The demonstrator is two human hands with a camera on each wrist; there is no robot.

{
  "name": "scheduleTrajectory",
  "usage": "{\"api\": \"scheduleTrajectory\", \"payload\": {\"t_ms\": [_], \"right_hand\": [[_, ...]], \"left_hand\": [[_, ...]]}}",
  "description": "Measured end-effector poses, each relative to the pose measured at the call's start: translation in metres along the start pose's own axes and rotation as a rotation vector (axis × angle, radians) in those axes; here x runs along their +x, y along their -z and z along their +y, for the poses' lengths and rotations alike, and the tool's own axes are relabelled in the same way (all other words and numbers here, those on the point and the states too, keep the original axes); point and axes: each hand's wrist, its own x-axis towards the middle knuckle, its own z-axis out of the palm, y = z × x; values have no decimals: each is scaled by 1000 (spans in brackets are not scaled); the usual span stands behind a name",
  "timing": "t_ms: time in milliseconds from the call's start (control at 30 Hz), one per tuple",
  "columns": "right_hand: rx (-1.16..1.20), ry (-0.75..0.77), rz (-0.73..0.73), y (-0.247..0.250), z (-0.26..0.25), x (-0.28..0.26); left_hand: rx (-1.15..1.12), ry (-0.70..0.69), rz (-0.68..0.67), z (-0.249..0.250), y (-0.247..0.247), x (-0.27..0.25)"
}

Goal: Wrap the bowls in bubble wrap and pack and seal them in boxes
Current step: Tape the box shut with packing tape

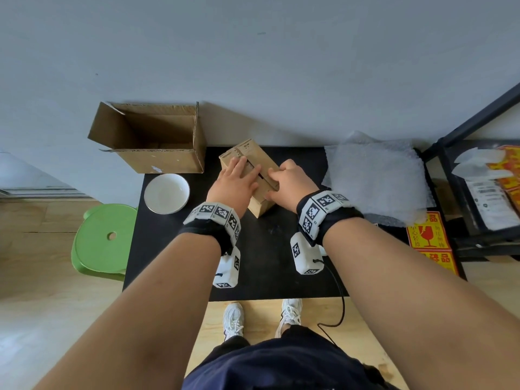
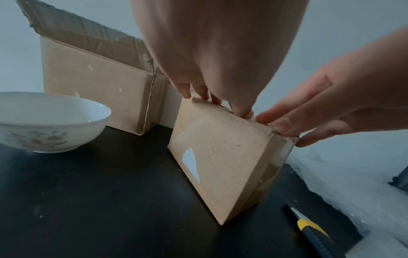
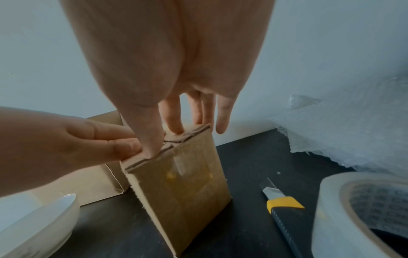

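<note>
Hands pressing down top flaps of small cardboard box

Small cardboard box [image 1: 253, 175] stands on the black counter [image 1: 267, 271], centre, rotated at an angle to the counter edge. A slit between its two top flaps is visible in the head view. Left hand [image 1: 233, 187] lies flat on the left flap, fingers straight and together, pressing down; nothing clasped. Right hand [image 1: 289, 181] rests on the right flap; right wrist view shows its fingers [image 3: 174, 122] extended with tips on the flap edge and the thumb pressed at the near corner, also not closed around anything. In the left wrist view the fingertips of both hands meet along the top edge of the box. Old tape remnants and a torn white label patch show on the box sides.

White bowl [image 1: 166, 193] sits unwrapped on the counter, left of the small box, well apart from both hands; faint pattern on its outer wall. Large open cardboard box [image 1: 152, 136] stands behind the bowl at the far left corner, flaps up. Bubble wrap sheets [image 1: 377, 175] lie stacked at the right end of the counter. Utility knife [image 3: 282, 209], yellow and black, lies on the counter right of the small box, blade out. Tape roll [image 3: 357, 214] stands just beside the knife. Red fragile stickers [image 1: 427, 235] lie at the counter's right edge. Green stool [image 1: 104, 240] on the floor at left.
</note>
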Motion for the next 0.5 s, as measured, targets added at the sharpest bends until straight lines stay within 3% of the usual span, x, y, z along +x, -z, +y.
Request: {"api": "scheduleTrajectory", "payload": {"t_ms": [200, 333, 500], "right_hand": [[99, -3, -23, -2, 6, 0], [154, -12, -24, 0, 11, -10], [235, -160, 201, -3, 30, -40]], "left_hand": [[23, 51, -102, 5, 16, -3], [18, 90, -41, 12, 16, -8], [-41, 52, 107, 26, 21, -13]]}}
